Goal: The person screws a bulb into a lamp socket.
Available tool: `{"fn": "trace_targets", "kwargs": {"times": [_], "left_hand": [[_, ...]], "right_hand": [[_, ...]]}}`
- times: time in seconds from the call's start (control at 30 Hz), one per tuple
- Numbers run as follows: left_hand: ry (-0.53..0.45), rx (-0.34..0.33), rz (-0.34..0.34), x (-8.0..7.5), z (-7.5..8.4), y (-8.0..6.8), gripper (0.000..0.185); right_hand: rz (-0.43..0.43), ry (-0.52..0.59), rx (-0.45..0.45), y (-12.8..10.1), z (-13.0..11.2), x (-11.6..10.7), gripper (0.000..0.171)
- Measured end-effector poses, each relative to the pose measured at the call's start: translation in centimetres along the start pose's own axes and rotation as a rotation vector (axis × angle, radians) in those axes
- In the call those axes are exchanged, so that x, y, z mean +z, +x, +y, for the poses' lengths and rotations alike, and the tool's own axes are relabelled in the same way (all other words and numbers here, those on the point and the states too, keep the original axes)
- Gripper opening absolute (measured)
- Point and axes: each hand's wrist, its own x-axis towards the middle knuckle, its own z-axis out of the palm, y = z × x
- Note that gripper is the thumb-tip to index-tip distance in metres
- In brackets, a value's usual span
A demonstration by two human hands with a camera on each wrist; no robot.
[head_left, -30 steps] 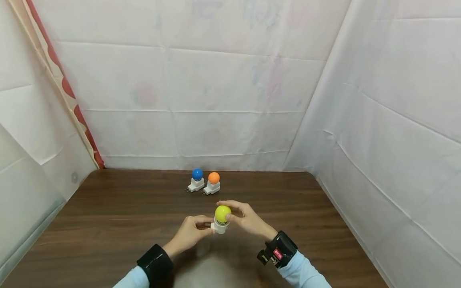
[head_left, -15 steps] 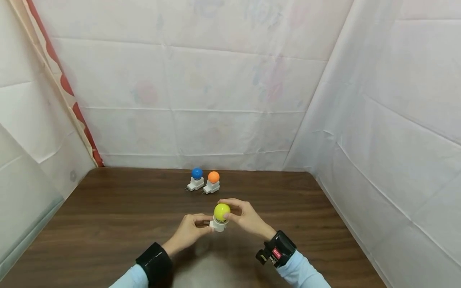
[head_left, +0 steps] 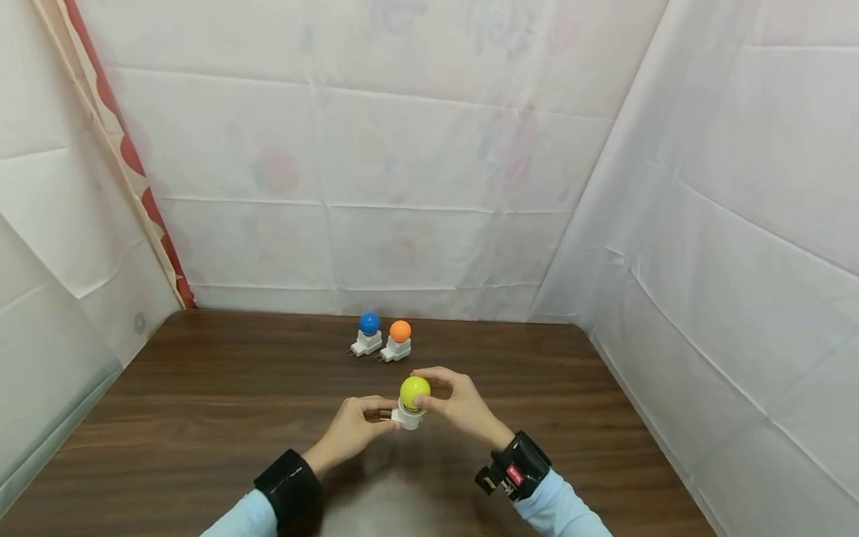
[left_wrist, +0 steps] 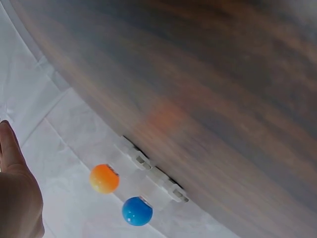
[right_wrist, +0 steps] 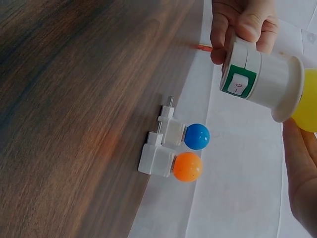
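A round yellow bulb (head_left: 414, 390) sits in a white lamp socket (head_left: 407, 418), held up in front of the person. My left hand (head_left: 352, 431) pinches the socket at its plug end, thumb and fingers on either side. My right hand (head_left: 466, 406) grips the bulb, with the thumb on the near side and fingers around the far side. In the right wrist view a rocker switch (right_wrist: 238, 84) in a green surround shows on the socket, and the yellow bulb is cut off by the frame edge. The left wrist view shows only part of the left hand (left_wrist: 20, 198).
Farther back on the dark wooden table (head_left: 221, 388) stand a blue bulb (head_left: 369, 323) and an orange bulb (head_left: 400, 331), each in a white plug-in socket, side by side. White sheets (head_left: 376, 246) hang behind and along both sides.
The right thumb and fingers have shifted slightly around the yellow bulb. Both hands have moved a little away from the person with the bulb and socket. The back two bulbs stay put.
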Motion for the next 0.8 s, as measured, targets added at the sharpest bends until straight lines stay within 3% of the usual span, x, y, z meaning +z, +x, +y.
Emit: {"fn": "trace_targets", "kwargs": {"times": [0.27, 0.8], "left_hand": [[-0.011, -0.002, -0.015, 0.1, -0.1, -0.2, 0.026], [0.018, 0.016, -0.028, -0.1, 0.1, -0.5, 0.026]], "right_hand": [[-0.029, 0.023, 0.013, -0.6, -1.6, -0.1, 0.042], [-0.153, 0.096, -0.136, -0.2, 1.2, 0.1, 0.038]]}}
